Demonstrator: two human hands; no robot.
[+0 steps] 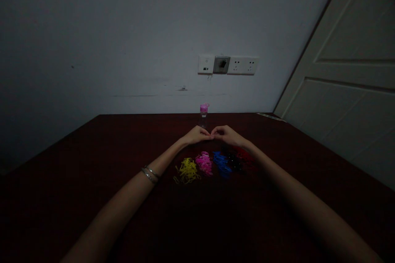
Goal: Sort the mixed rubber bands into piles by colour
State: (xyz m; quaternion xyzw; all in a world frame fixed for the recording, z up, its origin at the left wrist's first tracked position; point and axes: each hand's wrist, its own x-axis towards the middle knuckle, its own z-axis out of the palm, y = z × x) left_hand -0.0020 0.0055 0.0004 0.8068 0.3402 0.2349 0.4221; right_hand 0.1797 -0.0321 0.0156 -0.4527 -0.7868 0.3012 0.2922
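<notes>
Five colours lay grouped on the counter (123, 139), apparently to avoid mixing: yellow bands (189, 170), pink bands (204, 163), blue bands (221, 164), black bands (235, 161), red bands (246, 157). Beyond, left hand (196, 134) and right hand (227, 135) met at the fingertips; whether either grip pinched anything, I could not tell.

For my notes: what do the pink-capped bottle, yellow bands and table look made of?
Bottle: likely clear plastic, its body see-through. Yellow bands: probably rubber, thin and limply looped, finish unclear. Table: dark reddish, perhaps wood or laminate; dimness hides its finish.
</notes>
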